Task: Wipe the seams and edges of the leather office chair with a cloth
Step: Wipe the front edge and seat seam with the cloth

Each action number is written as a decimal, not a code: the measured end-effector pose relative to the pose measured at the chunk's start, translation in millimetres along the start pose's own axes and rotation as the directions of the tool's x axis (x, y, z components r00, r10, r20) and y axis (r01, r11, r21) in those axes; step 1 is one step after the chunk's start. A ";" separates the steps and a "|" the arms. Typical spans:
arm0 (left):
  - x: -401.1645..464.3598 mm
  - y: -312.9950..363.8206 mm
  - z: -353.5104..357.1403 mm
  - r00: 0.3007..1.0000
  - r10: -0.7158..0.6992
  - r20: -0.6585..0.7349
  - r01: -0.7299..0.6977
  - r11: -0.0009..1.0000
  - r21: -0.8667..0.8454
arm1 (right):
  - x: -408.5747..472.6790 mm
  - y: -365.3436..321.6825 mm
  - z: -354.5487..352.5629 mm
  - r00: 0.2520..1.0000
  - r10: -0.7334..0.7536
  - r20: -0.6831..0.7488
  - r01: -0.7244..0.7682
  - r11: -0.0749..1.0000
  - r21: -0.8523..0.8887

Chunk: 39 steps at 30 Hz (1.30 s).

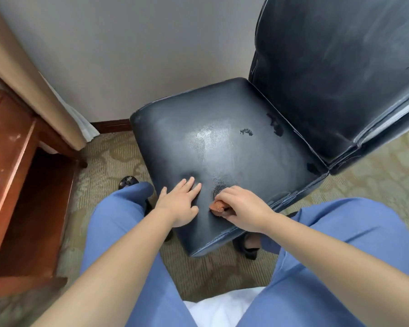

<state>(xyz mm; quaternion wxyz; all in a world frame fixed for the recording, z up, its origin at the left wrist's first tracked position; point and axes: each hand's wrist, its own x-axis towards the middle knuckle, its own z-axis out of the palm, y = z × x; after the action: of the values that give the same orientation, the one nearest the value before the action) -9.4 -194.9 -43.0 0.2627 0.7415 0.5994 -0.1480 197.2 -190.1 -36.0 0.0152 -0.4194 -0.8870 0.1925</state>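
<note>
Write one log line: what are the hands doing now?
left hand: flat on seat | right hand: clutching orange cloth near front edge | wiping: underway

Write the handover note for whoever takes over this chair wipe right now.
Left hand: open, flat on the seat near its front, bracing, holding nothing.
Right hand: fingers closed on the bunched orange cloth, pressed on the seat close to the near edge.
Chair: backrest upright to the right; scuffed patches show on the seat leather.
Done: cannot tell which seams are already wiped.
Left: treat the seat-edge seam, the seat-to-back crease and the backrest edges as still to do.
</note>
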 end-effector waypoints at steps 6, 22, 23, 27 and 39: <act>1.0 -5.6 -1.4 1.000 -0.001 0.004 0.001 0.999 -0.045 | -8.7 -4.7 6.8 0.999 0.026 -0.029 -0.028 0.998 -0.062; 2.8 -0.9 -2.8 1.000 0.005 0.000 -0.005 0.999 0.054 | -19.5 -7.5 3.5 0.999 0.034 0.008 -0.034 0.997 -0.076; 2.9 -2.0 -2.5 1.000 0.014 -0.001 -0.014 0.998 0.059 | -20.2 -9.2 4.6 1.000 -0.024 0.007 0.024 0.996 -0.083; 1.0 -5.4 -1.2 0.999 0.039 -0.003 -0.039 0.997 0.060 | -22.7 -28.4 15.4 0.966 -0.256 0.032 0.257 0.963 -0.079; 1.4 -7.2 5.8 0.998 0.046 -0.042 -0.044 0.998 0.043 | -22.3 -29.6 20.7 0.884 -0.452 0.118 0.464 0.822 -0.330</act>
<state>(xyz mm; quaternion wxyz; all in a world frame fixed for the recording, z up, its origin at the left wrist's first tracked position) -15.4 -196.0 -50.0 0.2374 0.7630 0.5851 -0.1384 185.9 -230.6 -41.7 -0.0291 -0.1867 -0.9815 0.0302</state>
